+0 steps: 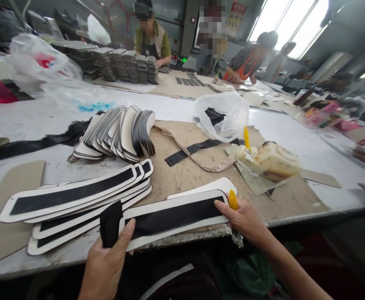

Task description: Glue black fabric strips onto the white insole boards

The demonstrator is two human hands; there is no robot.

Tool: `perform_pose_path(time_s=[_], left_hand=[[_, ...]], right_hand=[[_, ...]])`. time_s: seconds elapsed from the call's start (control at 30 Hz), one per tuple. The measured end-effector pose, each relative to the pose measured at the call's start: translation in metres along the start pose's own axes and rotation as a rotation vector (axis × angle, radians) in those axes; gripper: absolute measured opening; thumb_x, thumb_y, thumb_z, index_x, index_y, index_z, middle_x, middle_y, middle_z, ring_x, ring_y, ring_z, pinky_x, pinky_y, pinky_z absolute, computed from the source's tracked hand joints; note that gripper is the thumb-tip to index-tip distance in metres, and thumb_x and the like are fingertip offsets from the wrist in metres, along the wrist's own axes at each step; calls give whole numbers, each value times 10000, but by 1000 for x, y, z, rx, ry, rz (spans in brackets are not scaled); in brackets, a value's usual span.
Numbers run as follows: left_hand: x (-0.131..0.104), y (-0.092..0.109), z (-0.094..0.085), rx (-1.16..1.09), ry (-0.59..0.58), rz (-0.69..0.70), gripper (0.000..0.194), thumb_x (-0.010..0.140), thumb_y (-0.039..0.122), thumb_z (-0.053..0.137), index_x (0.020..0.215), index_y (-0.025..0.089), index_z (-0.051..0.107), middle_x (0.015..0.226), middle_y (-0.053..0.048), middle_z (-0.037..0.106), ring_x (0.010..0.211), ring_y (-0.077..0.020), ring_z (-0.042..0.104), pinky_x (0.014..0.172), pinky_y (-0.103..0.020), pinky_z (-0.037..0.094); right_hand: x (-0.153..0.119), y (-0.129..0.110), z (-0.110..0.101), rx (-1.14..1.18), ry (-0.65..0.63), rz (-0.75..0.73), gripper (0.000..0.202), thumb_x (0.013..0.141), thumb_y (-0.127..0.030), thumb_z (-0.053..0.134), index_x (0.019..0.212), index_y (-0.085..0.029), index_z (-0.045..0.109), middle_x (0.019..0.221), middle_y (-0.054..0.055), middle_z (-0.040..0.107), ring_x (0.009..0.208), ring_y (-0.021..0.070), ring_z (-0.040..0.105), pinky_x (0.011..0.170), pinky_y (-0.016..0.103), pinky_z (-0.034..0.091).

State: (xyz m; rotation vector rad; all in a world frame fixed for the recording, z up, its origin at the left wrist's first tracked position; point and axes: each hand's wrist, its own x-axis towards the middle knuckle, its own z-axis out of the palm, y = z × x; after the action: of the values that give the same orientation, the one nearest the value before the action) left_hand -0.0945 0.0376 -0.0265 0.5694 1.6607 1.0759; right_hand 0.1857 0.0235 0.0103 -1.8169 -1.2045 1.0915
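Observation:
A long white panel with rounded ends [179, 235] lies across the table's front edge, a black fabric strip [176, 214] on its face. My left hand [106, 262] is closed on the panel's left end, thumb on top, with folded black fabric [110, 223] also between its fingers. At the panel's right end my right hand [245, 218] grips it, thumb on the black strip. That same hand holds a yellow-handled brush [233, 200], whose messy bristles hang below. Behind the held panel, another white panel [201, 187] lies partly hidden.
Similar panels with black strips [76, 193] lie stacked at left. Curved white pieces [116, 133] stand fanned behind them. A glue container [276, 160] with another yellow-handled brush [247, 137], a plastic bag [223, 116] and loose black strips [191, 152] lie on brown board. Co-workers sit across the table.

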Motion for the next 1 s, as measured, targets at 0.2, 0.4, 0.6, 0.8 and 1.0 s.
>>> perform_pose_path(time_s=[0.2, 0.4, 0.6, 0.8, 1.0], left_hand=[[-5, 10, 4, -40, -22, -34, 405, 496, 426, 829, 730, 178, 609, 511, 65, 554, 434, -97, 478, 396, -184, 412], [-8, 19, 13, -79, -16, -70, 451, 457, 423, 830, 778, 183, 623, 555, 56, 582, 451, -117, 504, 398, -206, 431], [-9, 23, 16, -39, -6, -160, 385, 517, 393, 808, 803, 195, 642, 602, 34, 626, 457, -141, 539, 394, -236, 457], [-6, 17, 16, -12, -85, -96, 436, 524, 393, 812, 856, 170, 638, 642, 24, 646, 481, -133, 555, 426, -228, 467], [-10, 15, 11, -141, -260, -82, 351, 645, 377, 762, 879, 151, 628, 705, 2, 634, 550, -118, 561, 440, -204, 437]], right_hand=[[4, 3, -2, 261, -101, 93, 386, 760, -530, 616, 648, -193, 464, 434, -79, 368, 372, 61, 306, 348, 194, 228], [7, 9, -1, 518, -110, 125, 379, 704, -485, 708, 705, -176, 489, 440, -97, 358, 365, 23, 248, 333, 144, 212], [6, 8, -4, 574, -92, 140, 407, 684, -508, 716, 695, -182, 473, 436, -103, 343, 359, 19, 233, 323, 135, 217], [4, 12, -12, 308, -82, 72, 367, 750, -514, 655, 693, -181, 511, 472, -73, 403, 384, 44, 327, 343, 157, 265], [6, 30, -17, 392, -41, 220, 344, 698, -470, 721, 680, -200, 509, 473, -64, 414, 384, 63, 336, 334, 176, 282]])
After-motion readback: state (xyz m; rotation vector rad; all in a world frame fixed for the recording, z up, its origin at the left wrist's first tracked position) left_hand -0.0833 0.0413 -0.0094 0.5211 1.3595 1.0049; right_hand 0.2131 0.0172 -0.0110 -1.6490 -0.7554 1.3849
